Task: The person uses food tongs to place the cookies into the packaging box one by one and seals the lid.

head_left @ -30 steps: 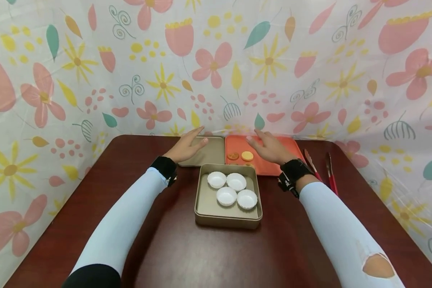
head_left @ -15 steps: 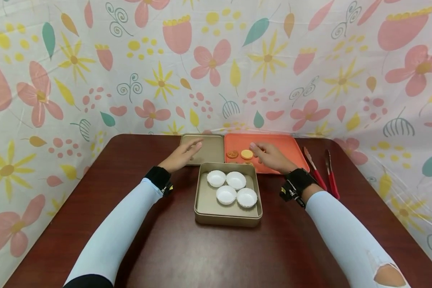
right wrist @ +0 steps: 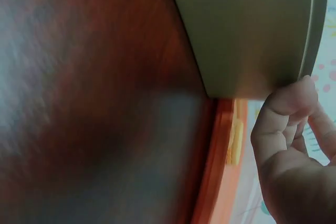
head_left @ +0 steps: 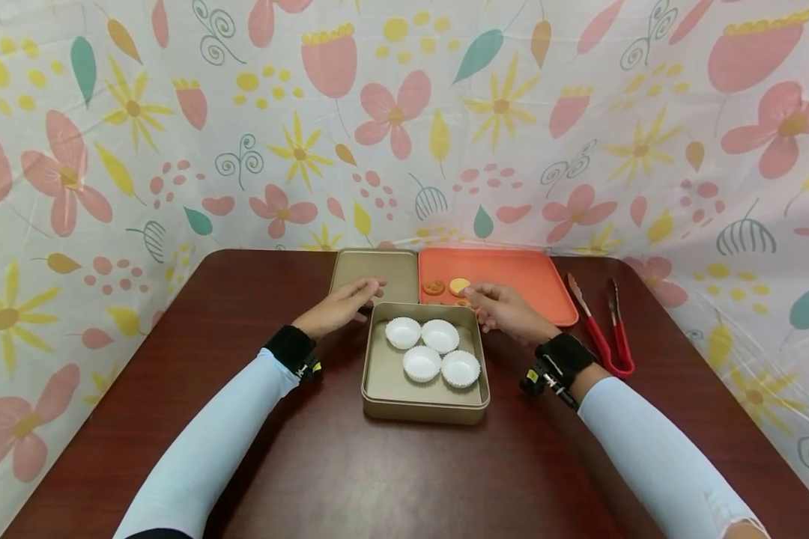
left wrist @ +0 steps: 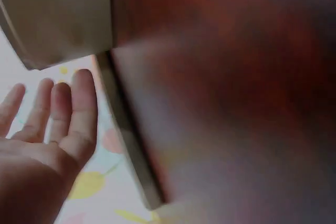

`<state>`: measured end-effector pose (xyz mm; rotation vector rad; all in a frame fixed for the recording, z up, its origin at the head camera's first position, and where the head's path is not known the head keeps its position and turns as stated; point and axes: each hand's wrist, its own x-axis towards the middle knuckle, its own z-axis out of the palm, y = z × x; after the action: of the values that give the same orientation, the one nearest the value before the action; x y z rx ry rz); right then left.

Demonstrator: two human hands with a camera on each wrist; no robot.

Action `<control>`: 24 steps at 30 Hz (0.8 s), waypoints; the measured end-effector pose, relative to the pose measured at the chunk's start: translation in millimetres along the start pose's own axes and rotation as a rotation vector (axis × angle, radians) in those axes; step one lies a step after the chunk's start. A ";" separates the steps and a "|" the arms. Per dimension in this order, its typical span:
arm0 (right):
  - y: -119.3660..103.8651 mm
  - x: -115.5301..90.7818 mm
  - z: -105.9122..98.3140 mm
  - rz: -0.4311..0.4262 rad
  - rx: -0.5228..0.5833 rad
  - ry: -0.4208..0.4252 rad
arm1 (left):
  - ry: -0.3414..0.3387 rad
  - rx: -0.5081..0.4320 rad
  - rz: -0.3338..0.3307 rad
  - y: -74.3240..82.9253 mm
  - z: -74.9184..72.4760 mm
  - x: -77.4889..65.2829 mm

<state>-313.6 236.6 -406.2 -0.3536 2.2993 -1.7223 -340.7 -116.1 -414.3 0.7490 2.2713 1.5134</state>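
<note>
My left hand [head_left: 340, 305] is beside the far left corner of a gold square tin [head_left: 421, 412], fingers loosely extended. In the left wrist view its fingers [left wrist: 83, 98] stand apart near the tin's corner, holding nothing. My right hand [head_left: 512, 311] is at the far right corner, its fingers loosely bent. In the right wrist view a fingertip [right wrist: 302, 95] overlaps the rim of the tin [right wrist: 252, 35], and nothing shows gripped. Several white fluted paper cups [head_left: 421, 363] sit inside the tin.
Behind the tin lie a flat gold lid [head_left: 384, 269] and an orange tray [head_left: 519, 277]. On the tray are a brown cookie [head_left: 434, 287] and a yellow one [head_left: 458, 286], with others partly hidden. Red-handled tongs [head_left: 620, 348] lie to the right on the dark wooden table [head_left: 404, 479].
Both hands have come down and nearer from raised, spread positions over the lid and tray to the tin's far corners. The right fingers have bent more. The tin and cups stay put.
</note>
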 end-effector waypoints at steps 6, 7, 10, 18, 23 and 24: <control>3.2 -4.6 7.3 -0.029 -0.084 0.057 | 0.004 0.142 -0.051 9.5 5.6 -2.4; 3.7 -5.2 8.4 -0.033 -0.107 0.065 | 0.007 0.147 -0.061 10.4 6.6 -2.8; 5.4 -7.2 11.2 -0.037 -0.174 0.079 | 0.009 0.124 -0.078 11.1 9.5 -3.6; 5.1 -8.7 11.8 -0.038 -0.274 0.101 | 0.034 0.086 -0.108 18.2 13.0 -5.4; 3.1 -9.8 12.5 -0.047 -0.296 0.115 | 0.037 0.089 -0.122 21.9 15.5 -5.3; 3.6 -11.2 12.8 -0.051 -0.302 0.119 | 0.032 0.090 -0.123 22.0 16.4 -5.4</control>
<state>-298.9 229.8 -412.6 -0.3762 2.6653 -1.4514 -322.2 -100.1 -400.7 0.6010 2.3750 1.3859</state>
